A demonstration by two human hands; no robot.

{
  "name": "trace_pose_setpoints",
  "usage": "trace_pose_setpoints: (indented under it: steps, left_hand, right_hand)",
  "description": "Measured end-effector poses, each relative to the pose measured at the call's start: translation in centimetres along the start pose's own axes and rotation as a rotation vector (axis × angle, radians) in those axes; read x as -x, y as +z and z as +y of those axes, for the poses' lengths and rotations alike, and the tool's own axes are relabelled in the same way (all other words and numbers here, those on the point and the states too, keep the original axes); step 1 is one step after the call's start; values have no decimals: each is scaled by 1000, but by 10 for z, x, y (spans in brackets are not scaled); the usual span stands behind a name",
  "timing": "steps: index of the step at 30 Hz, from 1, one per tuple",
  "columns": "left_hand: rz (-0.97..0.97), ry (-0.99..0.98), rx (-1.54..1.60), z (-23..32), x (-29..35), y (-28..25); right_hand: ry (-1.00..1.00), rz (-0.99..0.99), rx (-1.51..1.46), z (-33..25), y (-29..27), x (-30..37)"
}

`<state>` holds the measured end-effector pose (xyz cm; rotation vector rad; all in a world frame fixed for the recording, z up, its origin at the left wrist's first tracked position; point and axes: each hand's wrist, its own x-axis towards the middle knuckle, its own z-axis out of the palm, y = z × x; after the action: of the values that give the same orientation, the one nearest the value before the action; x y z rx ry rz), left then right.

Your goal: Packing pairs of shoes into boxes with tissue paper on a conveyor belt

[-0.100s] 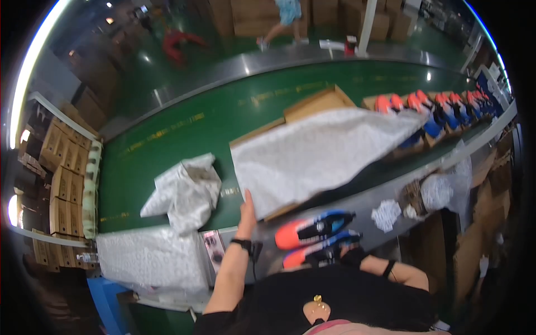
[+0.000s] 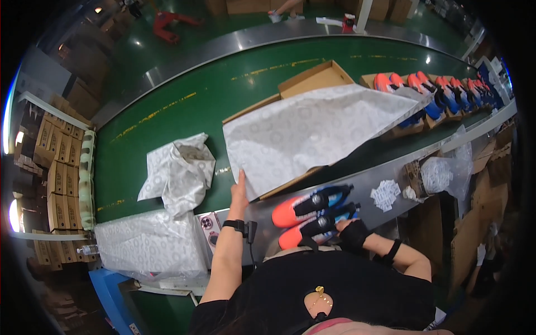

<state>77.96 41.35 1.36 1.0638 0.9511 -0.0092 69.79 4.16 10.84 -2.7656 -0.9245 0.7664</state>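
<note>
A shoe box [image 2: 312, 78] sits on the green belt, largely covered by a sheet of white patterned tissue paper [image 2: 290, 139]. My left hand [image 2: 239, 192] rests against the box's near left corner and the paper's edge, its fingers stretched out. Two sneakers, a far one [image 2: 304, 205] and a near one [image 2: 312, 228], lie side by side on the metal ledge, with coral toes to the left and blue heels to the right. At the heel of the near sneaker is my right hand [image 2: 347, 229] in a dark fingerless glove, fingers bent against it and partly hidden.
Crumpled tissue [image 2: 181, 173] lies left of the box. A plastic-covered paper stack [image 2: 148, 243] and a pink phone-like item [image 2: 210, 230] are nearer me. White slips [image 2: 385, 195] lie right of the sneakers. Boxed coral-and-blue sneakers [image 2: 421, 84] line the far right; stacked cartons [image 2: 58, 148] stand left.
The whole scene sits higher in the view, as the head has tilted. Both hands keep their places, the left at the box corner and the right at the near sneaker.
</note>
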Motion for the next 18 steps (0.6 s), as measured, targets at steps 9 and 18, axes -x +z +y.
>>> trace_pose_setpoints:
  steps: [9,18]
  left_hand:
    - [78,325,26,19,4,-87]
    - [-66,312,114,95,51,-81]
  right_hand:
    - [53,-36,-1242,-2,-147,-70]
    - [462,-46,-1517,-33,-88,-260]
